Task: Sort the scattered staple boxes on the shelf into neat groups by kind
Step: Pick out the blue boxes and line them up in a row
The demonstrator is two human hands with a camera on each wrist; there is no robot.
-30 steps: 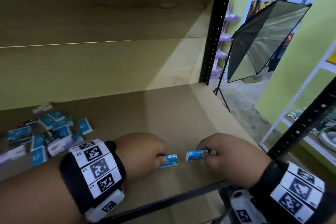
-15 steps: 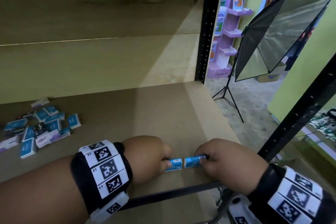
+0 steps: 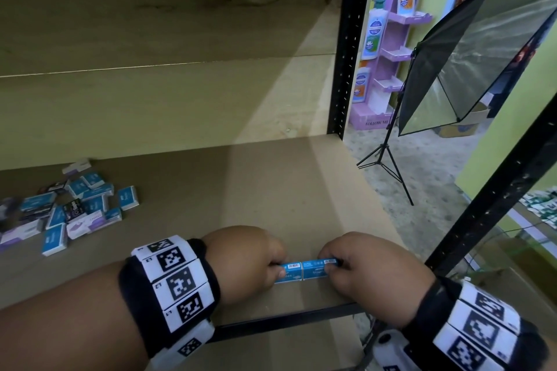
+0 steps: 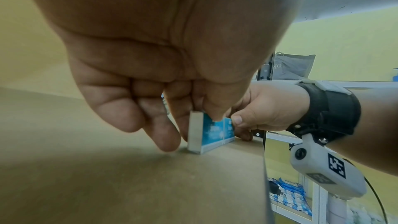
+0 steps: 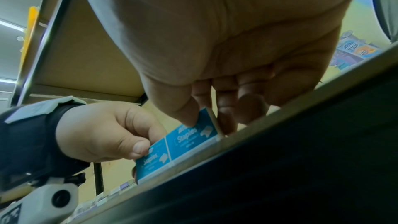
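Note:
Two blue staple boxes stand on their long edges, side by side and touching, near the shelf's front edge. My left hand [image 3: 272, 271] pinches the left box [image 3: 290, 273] between thumb and fingers. My right hand [image 3: 337, 269] pinches the right box [image 3: 315, 270] the same way. The left wrist view shows the left hand [image 4: 200, 118] on the left box [image 4: 212, 132], with the right box [image 4: 228, 129] behind it. In the right wrist view the right hand [image 5: 207, 122] holds the right box [image 5: 191, 139] beside the left box [image 5: 152, 164]. A scattered pile [image 3: 75, 208] of blue, purple-white and black boxes lies at the far left.
The brown shelf board [image 3: 241, 190] is bare between the pile and my hands. A black front rail [image 3: 286, 321] runs just below the two boxes. Black uprights [image 3: 346, 54] frame the shelf's right end. Beyond it stand a softbox on a light stand [image 3: 382, 156] and a purple display rack [image 3: 388, 39].
My hands have moved toward each other. The two blue boxes, a gap apart one second ago, now touch end to end, and they stand closer to the front rail.

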